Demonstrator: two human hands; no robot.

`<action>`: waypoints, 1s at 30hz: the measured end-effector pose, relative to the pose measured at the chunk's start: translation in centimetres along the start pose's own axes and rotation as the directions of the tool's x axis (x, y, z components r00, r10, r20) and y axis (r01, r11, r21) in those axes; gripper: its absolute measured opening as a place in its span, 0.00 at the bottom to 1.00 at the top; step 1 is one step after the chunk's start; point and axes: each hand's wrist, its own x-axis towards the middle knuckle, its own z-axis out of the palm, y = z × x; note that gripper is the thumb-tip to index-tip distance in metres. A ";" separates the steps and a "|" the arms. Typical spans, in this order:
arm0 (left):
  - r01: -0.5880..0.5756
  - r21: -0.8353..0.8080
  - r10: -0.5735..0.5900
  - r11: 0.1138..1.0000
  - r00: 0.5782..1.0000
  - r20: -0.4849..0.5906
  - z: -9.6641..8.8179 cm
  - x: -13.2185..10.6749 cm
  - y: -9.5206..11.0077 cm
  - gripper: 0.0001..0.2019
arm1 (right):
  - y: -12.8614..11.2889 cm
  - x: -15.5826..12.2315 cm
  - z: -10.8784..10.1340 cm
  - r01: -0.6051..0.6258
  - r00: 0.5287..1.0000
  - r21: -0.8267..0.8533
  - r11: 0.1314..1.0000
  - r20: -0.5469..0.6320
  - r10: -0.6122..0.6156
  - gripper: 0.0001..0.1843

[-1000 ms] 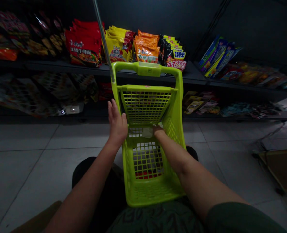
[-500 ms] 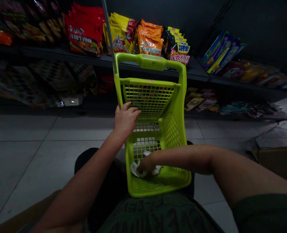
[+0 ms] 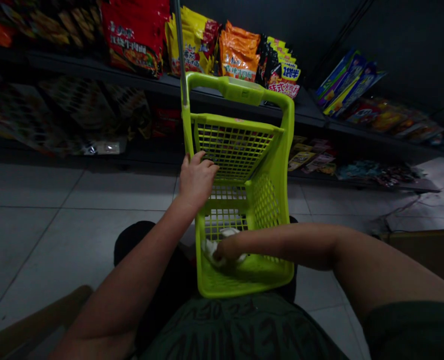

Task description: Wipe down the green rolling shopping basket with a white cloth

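here we go: your right hand (image 3: 229, 248) is down inside the lime-green plastic shopping basket (image 3: 272, 207), its fingers (image 3: 218, 253) bunched into a crumpled white cloth (image 3: 216, 251) on the lower mesh; they look closed on it, though the hand hides part of the grip. your left hand (image 3: 197, 180) sits higher, on the basket's mesh wall, fingers curled against the grid; whether they truly grip, you can't tell from here. the basket stands tilted, its long axis running from your lap out toward the shelves, so the cloth lies at the near end, right under your right hand and well below your left. your right arm reaches across the basket from the side. beneath it all are your patterned dark shirt (image 3: 244, 327) and a dark trouser knee (image 3: 133, 240). a metal pole (image 3: 179, 45) rises beside the basket's far handle (image 3: 240, 90). past that, grey floor tiles (image 3: 30, 250) lead to a dark shelf (image 3: 94, 67) packed with red noodle packets (image 3: 135, 37), yellow packets (image 3: 195, 42) and orange packets (image 3: 240, 55), with blue boxes (image 3: 349, 82) off to the right.
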 end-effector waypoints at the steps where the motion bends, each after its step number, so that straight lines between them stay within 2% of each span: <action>1: 0.006 -0.020 -0.006 1.000 1.000 -0.007 0.0 0.0 0.0 0.12 | -1.2 0.0 0.8 0.070 0.996 0.017 0.997 0.060 -0.071 0.22; 2: 0.012 -0.039 -0.013 0.999 1.000 -0.013 0.0 -0.1 -0.1 0.12 | -2.1 -0.2 1.2 0.136 0.986 0.043 0.990 0.093 -0.139 0.25; 4: 0.024 -0.080 -0.026 0.997 0.999 -0.023 0.1 -0.1 -0.2 0.12 | -3.0 -1.1 1.1 0.239 0.965 0.117 0.964 0.077 -0.249 0.28; 6: 0.032 -0.140 -0.037 0.990 0.999 -0.034 0.2 -0.1 -0.3 0.13 | -2.8 -3.1 0.2 0.292 0.951 0.196 0.936 0.048 -0.306 0.29; 7: 0.035 -0.174 -0.043 0.984 0.998 -0.041 0.3 -0.1 -0.4 0.13 | -2.3 -4.4 -0.4 0.296 0.945 0.233 0.927 0.069 -0.319 0.28; 9: 0.042 -0.229 -0.055 0.973 0.997 -0.052 0.5 -0.1 -0.4 0.13 | -1.0 -7.3 -1.3 0.258 0.924 0.356 0.898 0.179 -0.337 0.25; 12: 0.063 -0.245 -0.078 0.967 0.995 -0.054 0.5 -0.1 -0.2 0.13 | 0.6 -9.8 -2.1 0.105 0.880 0.552 0.827 0.336 -0.336 0.22; 14: 0.073 -0.235 -0.086 0.969 0.995 -0.047 0.4 0.1 -0.1 0.12 | 0.4 -9.1 -2.2 0.074 0.928 0.532 0.844 0.273 -0.254 0.21; 16: 0.076 -0.231 -0.090 0.970 0.995 -0.050 0.3 0.3 -0.1 0.12 | -0.6 -6.8 -1.9 0.084 0.991 0.437 0.896 0.060 -0.122 0.22; 18: 0.073 -0.232 -0.089 0.970 0.994 -0.059 0.3 0.6 -0.3 0.11 | -1.8 -4.3 -1.4 0.084 0.989 0.370 0.925 -0.142 -0.033 0.25; 19: 0.073 -0.231 -0.089 0.970 0.994 -0.061 0.4 0.7 -0.4 0.11 | -2.1 -3.5 -1.0 0.104 0.983 0.347 0.932 -0.178 -0.043 0.26; 21: 0.067 -0.231 -0.083 0.971 0.995 -0.059 0.6 0.9 -0.7 0.12 | -1.7 -3.4 -0.2 0.166 0.983 0.263 0.950 -0.121 -0.139 0.26; 23: 0.061 -0.241 -0.077 0.969 0.995 -0.060 0.8 1.1 -0.9 0.13 | 0.0 -4.9 0.6 0.161 0.985 0.138 0.977 0.045 -0.168 0.21; 24: 0.059 -0.248 -0.077 0.967 0.995 -0.061 1.0 1.1 -0.9 0.13 | 1.0 -5.9 0.9 0.113 0.986 0.077 0.991 0.118 -0.121 0.19; 26: 0.065 -0.262 -0.085 0.963 0.994 -0.065 1.3 1.2 -0.9 0.12 | 2.6 -7.5 1.1 -0.023 0.981 -0.013 1.000 0.190 0.025 0.16; 27: 0.072 -0.268 -0.093 0.961 0.994 -0.065 1.4 1.2 -0.8 0.12 | 2.9 -7.8 0.8 -0.057 0.979 -0.021 0.998 0.194 0.060 0.15; 28: 0.080 -0.272 -0.101 0.959 0.993 -0.064 1.5 1.3 -0.7 0.12 | 2.8 -7.7 0.5 -0.044 0.984 0.010 0.999 0.173 0.042 0.16; 30: 0.091 -0.284 -0.113 0.955 0.992 -0.063 1.5 1.6 -0.8 0.12 | 1.6 -6.7 -0.7 0.080 0.995 0.185 0.979 0.044 -0.090 0.18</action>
